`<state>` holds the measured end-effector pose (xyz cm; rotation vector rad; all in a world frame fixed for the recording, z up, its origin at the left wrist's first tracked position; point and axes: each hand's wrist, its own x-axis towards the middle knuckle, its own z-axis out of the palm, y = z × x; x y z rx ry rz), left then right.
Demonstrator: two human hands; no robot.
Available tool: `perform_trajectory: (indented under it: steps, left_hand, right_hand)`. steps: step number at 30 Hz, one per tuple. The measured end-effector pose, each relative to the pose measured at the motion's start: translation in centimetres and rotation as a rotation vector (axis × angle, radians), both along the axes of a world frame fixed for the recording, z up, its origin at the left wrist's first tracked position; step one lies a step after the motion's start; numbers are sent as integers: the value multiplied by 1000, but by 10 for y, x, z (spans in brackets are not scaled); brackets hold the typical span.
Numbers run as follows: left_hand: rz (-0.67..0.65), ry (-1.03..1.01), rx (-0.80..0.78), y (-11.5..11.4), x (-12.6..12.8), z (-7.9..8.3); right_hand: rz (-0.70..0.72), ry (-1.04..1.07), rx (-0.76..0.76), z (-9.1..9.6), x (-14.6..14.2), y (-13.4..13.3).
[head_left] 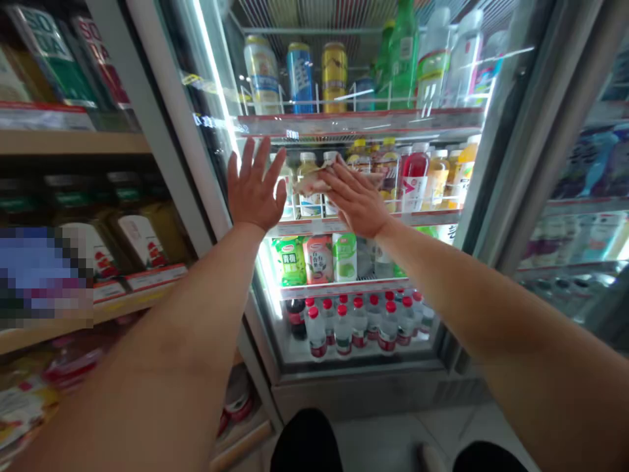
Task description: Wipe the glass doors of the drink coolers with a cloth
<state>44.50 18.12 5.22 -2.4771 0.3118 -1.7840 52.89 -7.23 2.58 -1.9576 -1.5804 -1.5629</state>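
Observation:
My left hand (258,190) lies against the glass door (358,370) of a lit drinks fridge, its fingers spread and nothing in it. To its right, my right hand (358,200) presses a pale, crumpled cloth (311,183) flat on the same glass. The cloth sticks out beyond the fingertips, mostly on the left; the palm hides the rest. Behind the pane, close to both hands, stand bottles of juice, among them a red one (413,177).
Inside the fridge, upper-shelf cans (299,77) and green bottles (403,56) stand above cartons (319,259) and red-capped water bottles (343,331). At left are wooden shelves (73,141) with dark bottles (140,229). Another fridge (584,203) is at right. Tiled floor (393,432) lies below.

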Motion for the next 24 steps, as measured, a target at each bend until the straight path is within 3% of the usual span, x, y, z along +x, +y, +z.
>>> perform_trajectory:
  steps: [3, 5, 8, 10, 12, 14, 17, 19, 22, 24]
  left_hand:
    - [-4, -40, 27, 1, 0, 0]
    - [-31, -46, 27, 1, -1, 0]
    - [-86, -45, 6, 1, -1, -1]
    - [-101, -31, -4, 1, -1, -1]
    - [-88, -17, -11, 0, 0, -1]
    - [-69, -12, -6, 0, 0, -1]
    - [-96, -27, 0, 1, 1, -1]
    - [-101, -43, 15, 3, 1, -1]
    - [-46, -65, 53, 4, 3, -2]
    - [-28, -72, 59, 5, 5, -2]
  right_hand:
    - [52, -36, -206, 13, 3, -20]
    - [28, -26, -220, 31, 6, -32]
    - [-78, 23, -22, 62, 8, -40]
    - [-132, 50, 119, 73, 8, -36]
    - [-160, 66, 208, 70, 7, -26]
    - [-171, 76, 247, 55, 5, -14]
    - [-167, 77, 208, 27, 0, -3]
    - [-162, 57, 128, 19, -2, -5]
    - [-155, 3, -45, 30, -1, -21]
    - [-177, -13, -74, 46, 2, -34]
